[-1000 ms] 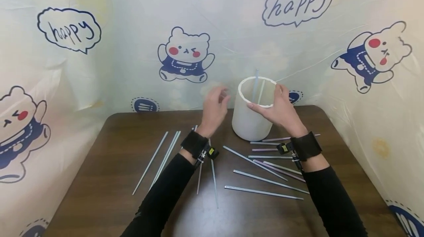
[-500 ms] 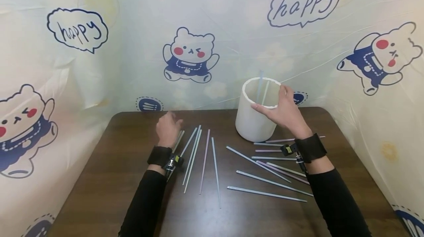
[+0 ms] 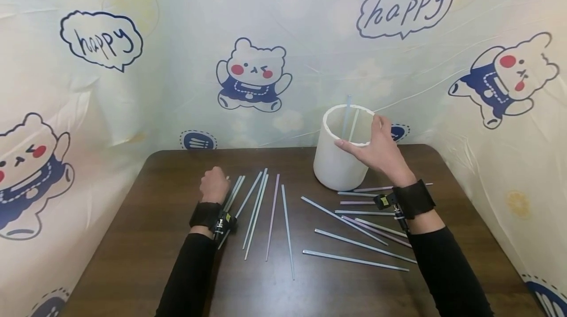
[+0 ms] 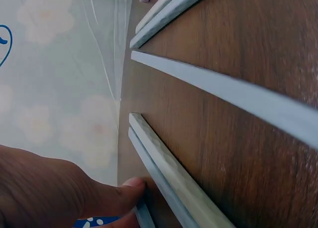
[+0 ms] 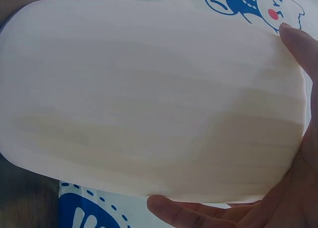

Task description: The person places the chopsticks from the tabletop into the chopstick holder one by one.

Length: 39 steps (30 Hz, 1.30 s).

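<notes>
My left hand (image 3: 214, 185) is low over the table's left side, fingers curled. In the left wrist view its thumb and a finger pinch a blue-grey chopstick (image 4: 144, 216) near its end; most of that chopstick is hidden. A blue-grey and a pale green chopstick (image 4: 171, 161) lie right beside it. My right hand (image 3: 384, 152) grips the rim of a white round bin (image 3: 337, 164), its thumb on the near side and fingers at the right. The bin stands upright at the back. Inside lean a blue chopstick (image 3: 347, 116) and a pale green chopstick (image 3: 354, 125).
Several loose chopsticks lie around the middle of the brown table (image 3: 146, 228), pointing roughly away from me. Others, blue, green and purple, including a near blue one (image 3: 356, 261), spread across the right below the bin. A printed curtain (image 3: 186, 61) hangs behind the table.
My left hand has moved from beside the bin to the left and down onto the left chopsticks, its fingers closing there. The right hand keeps its grip on the rim.
</notes>
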Available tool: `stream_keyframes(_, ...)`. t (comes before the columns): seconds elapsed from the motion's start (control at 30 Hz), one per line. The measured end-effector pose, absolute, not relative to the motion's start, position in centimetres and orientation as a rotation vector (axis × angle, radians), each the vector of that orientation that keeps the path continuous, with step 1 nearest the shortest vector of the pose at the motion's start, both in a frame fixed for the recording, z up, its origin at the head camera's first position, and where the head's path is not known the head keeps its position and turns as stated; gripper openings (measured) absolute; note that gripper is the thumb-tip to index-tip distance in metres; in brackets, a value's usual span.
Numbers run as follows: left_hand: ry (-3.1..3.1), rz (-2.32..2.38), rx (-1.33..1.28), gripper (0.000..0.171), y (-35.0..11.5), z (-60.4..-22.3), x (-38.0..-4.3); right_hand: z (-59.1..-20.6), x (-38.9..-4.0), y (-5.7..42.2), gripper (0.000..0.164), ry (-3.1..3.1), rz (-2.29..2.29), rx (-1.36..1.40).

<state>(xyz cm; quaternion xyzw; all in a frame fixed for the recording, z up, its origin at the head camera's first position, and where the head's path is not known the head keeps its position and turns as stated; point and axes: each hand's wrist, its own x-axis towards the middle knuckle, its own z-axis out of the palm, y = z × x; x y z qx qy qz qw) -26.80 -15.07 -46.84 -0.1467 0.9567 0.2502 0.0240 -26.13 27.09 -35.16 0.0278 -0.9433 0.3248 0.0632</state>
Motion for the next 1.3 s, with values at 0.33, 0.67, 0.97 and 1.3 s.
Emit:
stream_keyframes(0.33, 3.047, 0.755, -0.381, 0.021, -15.4, -46.7, -27.0, -35.1, -26.2, 26.7, 0.126, -2.857, 0.988, 0.088)
stream_keyframes(0.67, 3.491, 0.806, -0.391, 0.021, -13.6, -39.8, -27.3, -34.9, -26.2, 26.7, 0.128, -2.857, 0.966, 0.087)
stream_keyframes(0.97, 3.750, 1.167, -0.180, 0.027, -9.5, -30.0, -25.2, -35.1, -26.0, 26.9, 0.126, -2.850, 0.989, 0.091)
stream_keyframes(1.3, 3.856, 1.746, 0.377, 0.039, -4.8, -22.4, -22.3, -35.3, -25.8, 27.0, 0.128, -2.850, 0.979, 0.090)
